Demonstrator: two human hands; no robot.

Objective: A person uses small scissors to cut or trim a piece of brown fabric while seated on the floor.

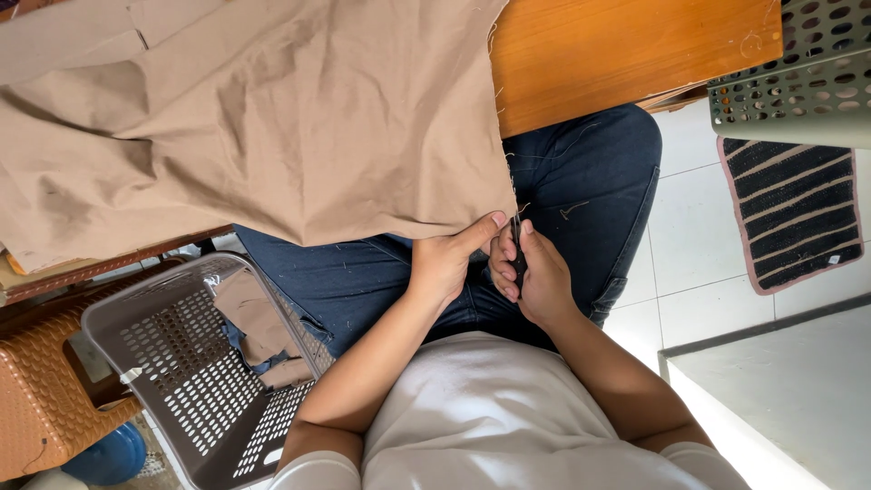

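A large tan cloth (272,118) lies over the wooden table and hangs toward my lap. My left hand (449,259) pinches the cloth's lower right corner, thumb on top. My right hand (535,277) sits just beside it, closed around a small dark tool (517,249) that points up at the cloth's edge; I cannot tell what kind of tool it is. Both hands rest above my blue jeans (581,181). Loose threads hang from the cloth's right edge and lie on the jeans.
An orange wooden table (626,45) is ahead. A grey perforated basket (181,372) with cloth scraps stands at my left, beside a brown woven stool (36,399). Another grey basket (798,82) and a striped mat (794,213) lie at right on white tiles.
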